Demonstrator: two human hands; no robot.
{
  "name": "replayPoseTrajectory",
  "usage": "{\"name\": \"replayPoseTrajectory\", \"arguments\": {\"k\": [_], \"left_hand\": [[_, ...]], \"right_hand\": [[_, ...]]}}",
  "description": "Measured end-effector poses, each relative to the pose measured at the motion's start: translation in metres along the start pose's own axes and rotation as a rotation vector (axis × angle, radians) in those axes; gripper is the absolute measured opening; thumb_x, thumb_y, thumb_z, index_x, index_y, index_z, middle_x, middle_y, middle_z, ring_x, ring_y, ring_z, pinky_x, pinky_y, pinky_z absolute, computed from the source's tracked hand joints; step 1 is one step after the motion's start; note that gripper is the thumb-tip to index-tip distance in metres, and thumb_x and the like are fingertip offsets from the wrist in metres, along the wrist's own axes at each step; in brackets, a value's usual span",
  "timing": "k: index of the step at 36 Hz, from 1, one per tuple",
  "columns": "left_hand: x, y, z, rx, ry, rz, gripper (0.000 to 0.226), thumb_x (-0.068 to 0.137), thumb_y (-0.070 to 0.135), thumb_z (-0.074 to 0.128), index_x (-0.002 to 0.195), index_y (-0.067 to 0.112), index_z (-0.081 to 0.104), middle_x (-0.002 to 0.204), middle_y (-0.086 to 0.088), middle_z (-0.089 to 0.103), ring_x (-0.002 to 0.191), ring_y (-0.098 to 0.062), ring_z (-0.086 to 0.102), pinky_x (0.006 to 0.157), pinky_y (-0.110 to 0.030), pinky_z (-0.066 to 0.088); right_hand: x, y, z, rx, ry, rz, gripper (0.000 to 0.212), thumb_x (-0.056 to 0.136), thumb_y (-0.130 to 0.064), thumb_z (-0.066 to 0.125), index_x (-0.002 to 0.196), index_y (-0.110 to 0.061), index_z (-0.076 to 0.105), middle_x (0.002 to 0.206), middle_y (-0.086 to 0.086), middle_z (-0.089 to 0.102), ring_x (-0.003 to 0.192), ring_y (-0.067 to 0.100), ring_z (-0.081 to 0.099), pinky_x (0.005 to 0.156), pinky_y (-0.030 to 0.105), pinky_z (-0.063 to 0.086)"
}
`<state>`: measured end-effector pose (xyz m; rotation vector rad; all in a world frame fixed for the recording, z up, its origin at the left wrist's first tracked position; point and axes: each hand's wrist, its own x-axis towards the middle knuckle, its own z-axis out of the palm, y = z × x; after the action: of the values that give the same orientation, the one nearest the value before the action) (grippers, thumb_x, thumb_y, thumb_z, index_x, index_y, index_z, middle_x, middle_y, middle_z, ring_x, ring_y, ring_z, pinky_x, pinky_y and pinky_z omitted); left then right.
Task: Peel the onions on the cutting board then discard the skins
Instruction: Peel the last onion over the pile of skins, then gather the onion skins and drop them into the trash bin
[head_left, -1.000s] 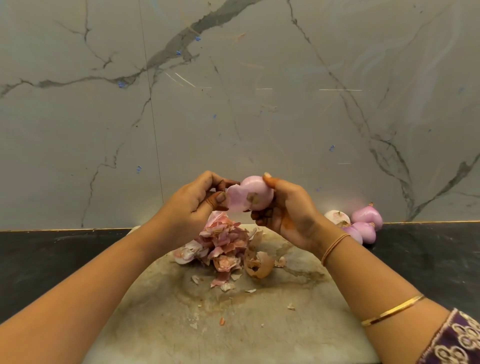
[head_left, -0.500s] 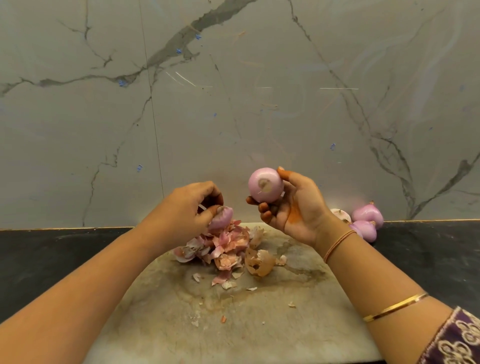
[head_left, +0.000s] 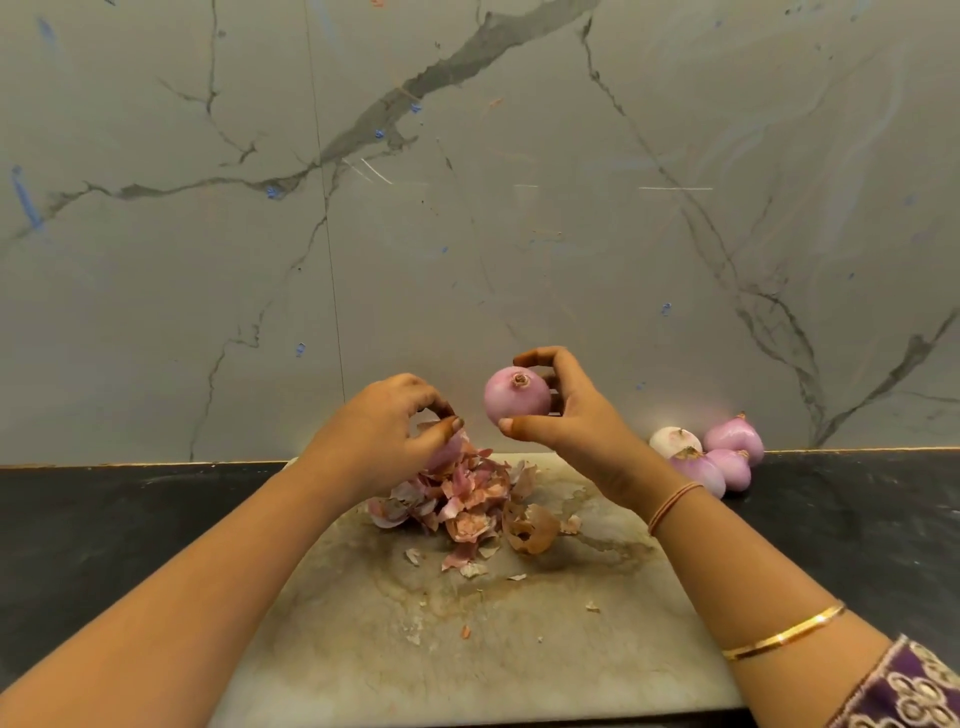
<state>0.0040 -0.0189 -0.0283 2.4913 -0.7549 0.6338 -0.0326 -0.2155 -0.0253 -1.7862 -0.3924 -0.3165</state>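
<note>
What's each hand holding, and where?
Right hand grips the peeled onion, thumb beneath, fingers over top. Left hand seems to pinch a skin piece by its top.

a pale grey marble wall fills the far side, crossed by dark veins. a thin vertical seam runs left of middle, and small blue marks are scattered over it. faint bright streaks of reflected light lie on its polished face. a thin golden edge runs along its foot, where a dark countertop spreads left and right.
</note>
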Motion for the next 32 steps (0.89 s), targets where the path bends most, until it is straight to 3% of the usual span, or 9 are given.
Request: {"name": "replayPoseTrajectory", "arguments": {"k": [5, 11, 13, 14, 17, 20, 24, 27, 32], "left_hand": [[-0.001, -0.003, 0.001, 0.004, -0.041, -0.028, 0.045, 0.083, 0.061, 0.046, 0.11, 0.029, 0.063, 0.111, 0.01, 0.058, 0.103, -0.01, 0.053, 0.088, -0.033, 0.046], [-0.001, -0.003, 0.005, 0.02, -0.06, -0.013, 0.035, 0.09, 0.048, 0.052, 0.116, 0.027, 0.062, 0.119, 0.008, 0.058, 0.109, -0.013, 0.053, 0.093, -0.033, 0.045], [0.0, -0.001, 0.005, 0.018, -0.063, -0.002, 0.036, 0.09, 0.047, 0.052, 0.117, 0.024, 0.062, 0.119, 0.006, 0.058, 0.11, -0.013, 0.053, 0.092, -0.029, 0.044], [0.0, 0.0, 0.006, 0.022, -0.068, 0.002, 0.038, 0.091, 0.048, 0.052, 0.118, 0.023, 0.062, 0.12, 0.005, 0.059, 0.11, -0.013, 0.053, 0.092, -0.028, 0.042], [-0.001, 0.004, 0.007, 0.035, -0.097, 0.001, 0.056, 0.084, 0.065, 0.043, 0.118, 0.024, 0.061, 0.119, 0.004, 0.06, 0.11, -0.014, 0.053, 0.091, -0.03, 0.042], [-0.002, 0.007, 0.01, 0.041, -0.124, 0.002, 0.066, 0.076, 0.07, 0.031, 0.117, 0.027, 0.06, 0.121, 0.005, 0.059, 0.111, -0.015, 0.052, 0.093, -0.033, 0.043], [-0.004, 0.012, 0.012, 0.051, -0.145, 0.002, 0.07, 0.076, 0.071, 0.026, 0.12, 0.028, 0.059, 0.122, 0.006, 0.057, 0.113, -0.014, 0.049, 0.096, -0.035, 0.042], [-0.005, 0.014, 0.013, 0.063, -0.154, 0.007, 0.074, 0.075, 0.076, 0.023, 0.12, 0.029, 0.058, 0.124, 0.007, 0.056, 0.114, -0.014, 0.047, 0.097, -0.036, 0.042], [-0.005, 0.019, 0.013, 0.065, -0.125, 0.021, 0.082, 0.071, 0.081, 0.016, 0.123, 0.033, 0.056, 0.128, 0.008, 0.052, 0.12, -0.013, 0.042, 0.099, -0.036, 0.038]], "right_hand": [[-0.009, -0.004, -0.004, -0.127, 0.049, 0.004, 0.054, 0.081, -0.009, 0.075, 0.121, -0.023, 0.042, 0.106, -0.011, 0.047, 0.091, 0.011, 0.055, 0.065, 0.012, 0.052], [-0.029, -0.001, -0.035, -0.337, 0.216, 0.08, 0.047, 0.081, -0.014, 0.073, 0.122, -0.018, 0.052, 0.1, -0.011, 0.054, 0.097, 0.016, 0.058, 0.079, 0.019, 0.049], [-0.039, 0.001, -0.05, -0.4, 0.295, 0.118, 0.045, 0.083, -0.017, 0.07, 0.124, -0.017, 0.051, 0.104, -0.006, 0.054, 0.101, 0.016, 0.056, 0.082, 0.013, 0.043], [-0.044, 0.003, -0.058, -0.42, 0.33, 0.155, 0.044, 0.084, -0.019, 0.069, 0.124, -0.016, 0.051, 0.107, -0.003, 0.054, 0.099, 0.016, 0.054, 0.08, 0.011, 0.041], [-0.059, 0.007, -0.083, -0.451, 0.414, 0.295, 0.046, 0.085, -0.024, 0.069, 0.125, -0.014, 0.05, 0.117, 0.006, 0.054, 0.098, 0.022, 0.054, 0.07, 0.027, 0.048], [-0.072, 0.008, -0.103, -0.512, 0.465, 0.381, 0.046, 0.086, -0.021, 0.067, 0.126, -0.008, 0.049, 0.112, 0.008, 0.052, 0.092, 0.022, 0.053, 0.055, 0.02, 0.043], [-0.08, 0.012, -0.12, -0.696, 0.437, 0.558, 0.048, 0.089, -0.026, 0.063, 0.127, -0.002, 0.048, 0.119, 0.018, 0.056, 0.099, 0.029, 0.052, 0.078, 0.033, 0.041], [-0.084, 0.014, -0.117, -0.83, 0.356, 0.61, 0.041, 0.094, -0.035, 0.053, 0.119, -0.004, 0.05, 0.109, 0.014, 0.059, 0.092, 0.026, 0.053, 0.078, 0.031, 0.04], [-0.087, 0.019, -0.118, -0.849, 0.333, 0.552, 0.036, 0.095, -0.027, 0.052, 0.121, -0.002, 0.046, 0.094, 0.007, 0.055, 0.087, 0.022, 0.053, 0.073, 0.029, 0.039]]}}
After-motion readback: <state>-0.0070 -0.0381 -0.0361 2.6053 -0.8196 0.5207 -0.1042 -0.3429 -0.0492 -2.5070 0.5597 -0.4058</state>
